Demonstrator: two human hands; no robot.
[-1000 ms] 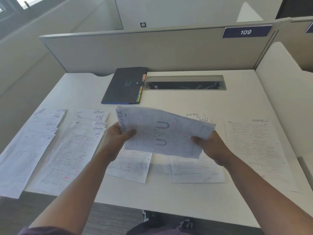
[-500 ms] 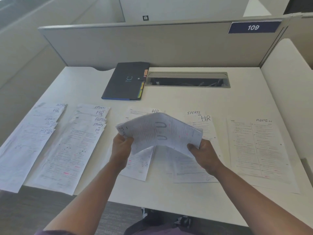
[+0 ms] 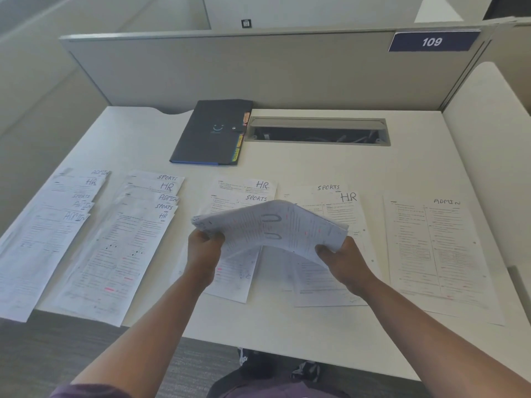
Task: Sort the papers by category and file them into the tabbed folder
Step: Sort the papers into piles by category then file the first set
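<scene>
Bowing sheaf (image 3: 270, 228) hiding sheets, handwriting unreadable

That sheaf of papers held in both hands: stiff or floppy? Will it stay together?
Likely floppy: the sheaf of papers arches up between the left hand and right hand, which grip its ends. Probably light, since fingertip grips carry it. Loose sheets may fan apart; edges at the right end look staggered.

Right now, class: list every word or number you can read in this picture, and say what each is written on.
"109": blue sign on the partition.
"ADMIN", "HR", "SPORTS", "ADMIN", "ADMIN": far-left pile.
"SPORTS", "HR", "ADMIN", "SPORTS", "HR": second pile.
"HR", "SPORTS": middle pile.
"SPORTS", "HR": fourth pile.
"ADMIN": right sheet.
Printed text, held sheets and folder tabs: too small or blurred.
</scene>
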